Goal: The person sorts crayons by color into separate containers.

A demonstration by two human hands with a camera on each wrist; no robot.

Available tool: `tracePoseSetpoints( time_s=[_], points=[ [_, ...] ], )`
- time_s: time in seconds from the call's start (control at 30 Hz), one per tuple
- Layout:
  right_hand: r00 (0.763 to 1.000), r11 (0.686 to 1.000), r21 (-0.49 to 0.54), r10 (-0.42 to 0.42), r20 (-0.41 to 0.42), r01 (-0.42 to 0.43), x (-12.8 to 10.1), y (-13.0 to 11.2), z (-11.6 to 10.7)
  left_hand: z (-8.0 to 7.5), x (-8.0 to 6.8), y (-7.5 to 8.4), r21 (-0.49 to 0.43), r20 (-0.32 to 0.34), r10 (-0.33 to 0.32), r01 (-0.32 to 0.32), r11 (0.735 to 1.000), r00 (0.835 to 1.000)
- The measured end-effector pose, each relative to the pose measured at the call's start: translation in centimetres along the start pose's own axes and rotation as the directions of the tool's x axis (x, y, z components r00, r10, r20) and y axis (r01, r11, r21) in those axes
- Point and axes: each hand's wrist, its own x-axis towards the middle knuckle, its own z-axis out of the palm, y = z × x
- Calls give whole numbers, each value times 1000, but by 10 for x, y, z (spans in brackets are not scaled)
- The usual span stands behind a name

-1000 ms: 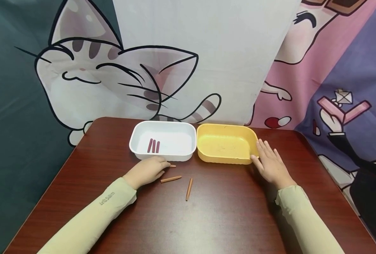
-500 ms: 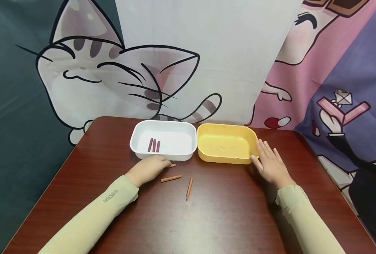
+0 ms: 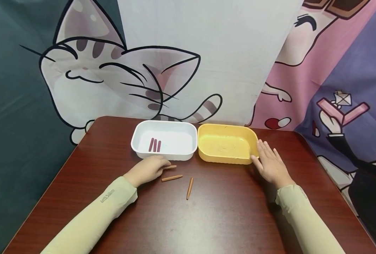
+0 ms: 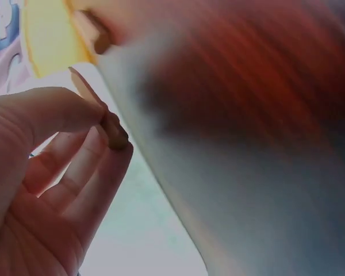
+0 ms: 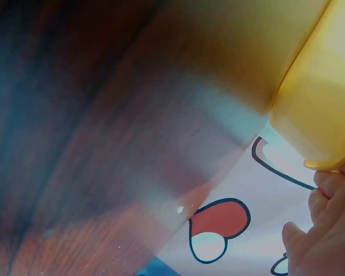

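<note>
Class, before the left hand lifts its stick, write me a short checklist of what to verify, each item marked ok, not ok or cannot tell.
1. Left hand pinches a brown stick between thumb and fingers: ok, seen from the left wrist.
2. Stick clear of the table: cannot tell; the hand hides most of it.
3. Right hand lies flat against the yellow tray, steadying it: ok.
4. White tray has room beside its three purple sticks: ok.
5. Yellow tray holds no sticks: ok.
6. Two loose sticks lie on the table apart from the hand: ok.
</note>
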Motion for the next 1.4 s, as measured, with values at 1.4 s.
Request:
tracePoseSetpoints(
  time_s=[1.4],
  points=[
    [1000, 1000, 18, 7, 3, -7, 1, 2, 1, 9, 154, 81, -965, 179, -545, 255, 65, 819]
  ],
)
